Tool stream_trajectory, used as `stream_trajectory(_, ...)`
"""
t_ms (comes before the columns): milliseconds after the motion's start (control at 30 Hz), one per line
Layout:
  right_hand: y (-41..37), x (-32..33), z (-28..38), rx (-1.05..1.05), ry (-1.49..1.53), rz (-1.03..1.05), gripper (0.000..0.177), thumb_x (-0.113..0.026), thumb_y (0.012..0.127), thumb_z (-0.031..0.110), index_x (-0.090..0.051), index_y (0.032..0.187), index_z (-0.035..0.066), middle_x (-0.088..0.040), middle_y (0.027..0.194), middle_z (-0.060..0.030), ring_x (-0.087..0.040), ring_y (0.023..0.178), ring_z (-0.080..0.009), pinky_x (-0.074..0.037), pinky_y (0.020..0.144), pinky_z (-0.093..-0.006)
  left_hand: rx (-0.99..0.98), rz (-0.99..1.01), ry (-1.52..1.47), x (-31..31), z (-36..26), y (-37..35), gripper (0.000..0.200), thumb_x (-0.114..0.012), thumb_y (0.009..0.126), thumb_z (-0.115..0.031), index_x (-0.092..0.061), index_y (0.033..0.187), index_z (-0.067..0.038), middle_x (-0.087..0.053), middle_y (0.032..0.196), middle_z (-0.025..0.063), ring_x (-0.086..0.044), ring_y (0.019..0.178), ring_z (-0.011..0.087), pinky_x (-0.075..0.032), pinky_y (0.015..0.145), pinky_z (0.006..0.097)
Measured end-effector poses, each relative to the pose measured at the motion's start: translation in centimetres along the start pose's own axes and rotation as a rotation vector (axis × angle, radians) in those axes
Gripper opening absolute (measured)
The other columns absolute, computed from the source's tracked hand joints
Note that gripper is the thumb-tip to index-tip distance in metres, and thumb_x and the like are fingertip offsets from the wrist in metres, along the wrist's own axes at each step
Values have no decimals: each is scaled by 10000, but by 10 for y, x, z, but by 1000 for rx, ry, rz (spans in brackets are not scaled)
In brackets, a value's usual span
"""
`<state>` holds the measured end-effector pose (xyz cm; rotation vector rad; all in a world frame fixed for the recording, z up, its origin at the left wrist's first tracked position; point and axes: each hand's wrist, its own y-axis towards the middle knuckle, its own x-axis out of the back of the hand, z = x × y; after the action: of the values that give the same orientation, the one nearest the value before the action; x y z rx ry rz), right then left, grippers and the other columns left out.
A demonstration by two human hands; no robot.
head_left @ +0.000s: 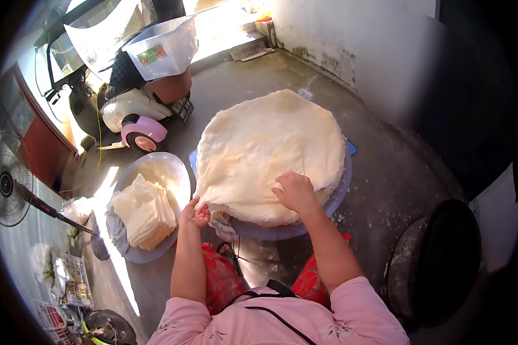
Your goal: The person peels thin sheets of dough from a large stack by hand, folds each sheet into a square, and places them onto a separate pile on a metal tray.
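Observation:
A large round stack of thin, pale dough-like sheets rests on a bluish round tray in front of me. My left hand is at the near left edge of the stack, fingers curled on the rim of the top sheet. Over the near right part of the top sheet is my right hand, its fingers bent and pinching at the surface. To the left, a pile of folded pale squares sits in a round metal tray with a grey cloth beneath it.
A scooter carrying a white plastic basket stands at the back left. A fan and crates are at the far left. On the right are a large dark round vessel and a wall.

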<state>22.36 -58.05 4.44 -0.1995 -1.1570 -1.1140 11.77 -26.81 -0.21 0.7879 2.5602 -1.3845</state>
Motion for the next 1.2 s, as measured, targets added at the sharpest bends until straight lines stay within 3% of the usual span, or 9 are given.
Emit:
stream_trajectory(300, 0, -4, -4, 17, -42, 119, 254, -632, 753, 308, -648, 858, 78, -629, 858, -80, -580, 928, -244, -461, 778, -397, 91, 64, -152, 2, 4, 8, 286, -690, 791, -257, -528, 939, -74, -534, 774, 61, -510, 700, 179, -435, 594, 295)
stream_trajectory(467, -3, -30, -4, 146, -75, 161, 542, -468, 866, 489, -514, 1236, 95, -493, 1273, -164, -450, 1196, -296, -363, 974, -391, 18, -4, -101, -7, 8, -1, 205, -639, 813, -194, -546, 946, -69, -544, 770, 57, -534, 734, 178, -444, 602, 301)
stream_trajectory(600, -8, -24, 13, 168, -101, 262, 608, -382, 890, 544, -423, 1332, 128, -369, 1396, -152, -335, 1294, -301, -278, 1041, -408, -46, 3, -208, -8, 10, 10, 232, -601, 827, -173, -556, 1016, -47, -606, 872, 89, -593, 821, 206, -501, 669, 315)
stream_trajectory(867, -1, -20, 11, 146, -13, 462, 427, -470, 886, 423, -570, 1172, 123, -492, 1285, -132, -431, 1207, -280, -320, 987, -423, -519, 67, -148, -46, 14, -27, 220, -572, 845, -82, -542, 1061, -45, -606, 972, 79, -605, 863, 198, -500, 743, 320)
stream_trajectory(900, -1, -37, -3, 165, 139, 202, 322, -522, 872, 329, -620, 1076, 101, -570, 1179, -123, -528, 1079, -272, -402, 898, -394, -630, 146, -69, -57, 13, -39, 227, -586, 843, -94, -541, 1058, -37, -605, 977, 79, -603, 861, 182, -500, 735, 312)
stream_trajectory(933, 1, -32, -4, 165, 140, 203, 322, -522, 872, 329, -620, 1076, 101, -570, 1179, -123, -528, 1079, -272, -402, 898, -394, -740, 227, 10, -69, 12, -51, 237, -601, 841, -106, -540, 1056, -29, -603, 981, 80, -600, 858, 167, -501, 727, 304)
stream_trajectory(1033, 21, -14, -12, -285, 639, 63, 315, -530, 886, 308, -618, 1060, 61, -624, 1072, -124, -611, 887, -244, -483, 729, -348, -903, 333, 175, -114, 21, -86, 171, -595, 857, -104, -566, 996, -10, -619, 897, 43, -598, 759, 119, -491, 688, 245)
stream_trajectory(1133, 30, 3, -13, -628, 1132, 43, 393, -490, 919, 383, -605, 1069, 39, -628, 1020, -66, -596, 895, -143, -487, 748, -291, -1041, 503, 405, -146, 43, -76, 157, -617, 852, -126, -594, 952, -8, -621, 799, 12, -548, 661, 56, -436, 567, 208)
stream_trajectory(1200, 34, 15, -15, -696, 1217, 68, 451, -477, 917, 427, -573, 1104, 27, -611, 1012, -62, -596, 891, -146, -494, 737, -293, -1147, 420, 765, -164, 65, -93, 174, -620, 829, -120, -609, 964, -10, -638, 785, 38, -561, 673, 67, -445, 579, 214)
